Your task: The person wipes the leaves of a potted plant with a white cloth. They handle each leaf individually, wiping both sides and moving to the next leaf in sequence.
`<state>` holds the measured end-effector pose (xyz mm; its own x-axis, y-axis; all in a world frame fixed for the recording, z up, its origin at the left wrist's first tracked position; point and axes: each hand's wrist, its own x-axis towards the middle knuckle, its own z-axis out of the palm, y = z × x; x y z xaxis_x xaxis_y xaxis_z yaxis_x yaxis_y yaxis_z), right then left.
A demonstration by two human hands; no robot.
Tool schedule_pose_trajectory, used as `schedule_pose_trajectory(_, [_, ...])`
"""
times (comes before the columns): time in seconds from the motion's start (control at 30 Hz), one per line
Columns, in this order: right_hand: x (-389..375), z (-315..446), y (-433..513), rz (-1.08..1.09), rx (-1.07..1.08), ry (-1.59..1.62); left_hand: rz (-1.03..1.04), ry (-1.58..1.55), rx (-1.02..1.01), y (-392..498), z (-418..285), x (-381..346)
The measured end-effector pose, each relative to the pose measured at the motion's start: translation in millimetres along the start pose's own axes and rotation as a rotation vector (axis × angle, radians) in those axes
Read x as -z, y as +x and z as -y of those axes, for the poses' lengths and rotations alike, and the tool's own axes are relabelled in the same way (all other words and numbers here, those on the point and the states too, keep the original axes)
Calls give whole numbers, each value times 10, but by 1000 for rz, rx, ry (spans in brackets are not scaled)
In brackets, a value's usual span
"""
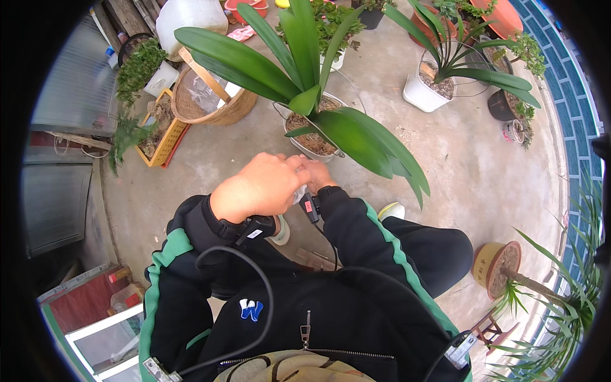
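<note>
In front of a potted broad-leaved plant (305, 71), my left hand (260, 184) and my right hand (319, 173) meet. The left is curled in a fist, and its fingers overlap those of the right. A crumpled white piece (300, 194), perhaps tissue or cloth, sticks out below the left fingers, beside the right wrist. What the right fingers do is mostly hidden. Just beyond the hands stands the plant's white pot (312, 152), with brown fibrous matter on top and a wire around it. Long green leaves spread over the pot on both sides.
A wicker basket (238, 112) holding clear plastic stands at the left, near a yellow crate (167, 143) of soil. Another white-potted plant (427, 98) is at the far right. A potted palm-like plant (489, 267) leans at my right. Black cables (269, 286) hang from my wrists.
</note>
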<state>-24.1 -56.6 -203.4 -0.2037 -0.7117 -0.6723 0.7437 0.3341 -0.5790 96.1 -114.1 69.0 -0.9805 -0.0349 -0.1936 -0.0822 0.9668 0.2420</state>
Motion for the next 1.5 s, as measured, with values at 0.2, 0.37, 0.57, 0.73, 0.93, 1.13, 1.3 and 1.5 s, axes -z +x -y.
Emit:
schedule_pose_trajectory(0.2, [332,223,-962,-59,27,-61,101,-397,-154,-46,-22,236])
schedule_pose_trajectory(0.37, [527,692,-1768,-90,273,-221,28,-751,-344,-47,-18,485])
schedule_pose_trajectory(0.57, [623,1378,-2421,-138,549,-1104,-41,-1166,-258,10,-57,558])
schedule_pose_trajectory(0.73, [710,2043,-2656,-121,579,-1222,309,-1136,-404,300,-326,354])
schedule_pose_trajectory(0.93, [661,2010,-2576,172,523,-111,-7,-1487,-262,718,-658,-5])
schedule_pose_trajectory(1.13, [643,2029,-2449,70,532,99,-727,-1901,-258,971,-458,186])
schedule_pose_trajectory(1.3, [556,2064,-2444,44,551,76,-886,-1442,-164,1146,-350,368])
schedule_pose_trajectory(1.5, [456,2026,-2434,73,590,77,-845,-476,-27,1480,-508,183])
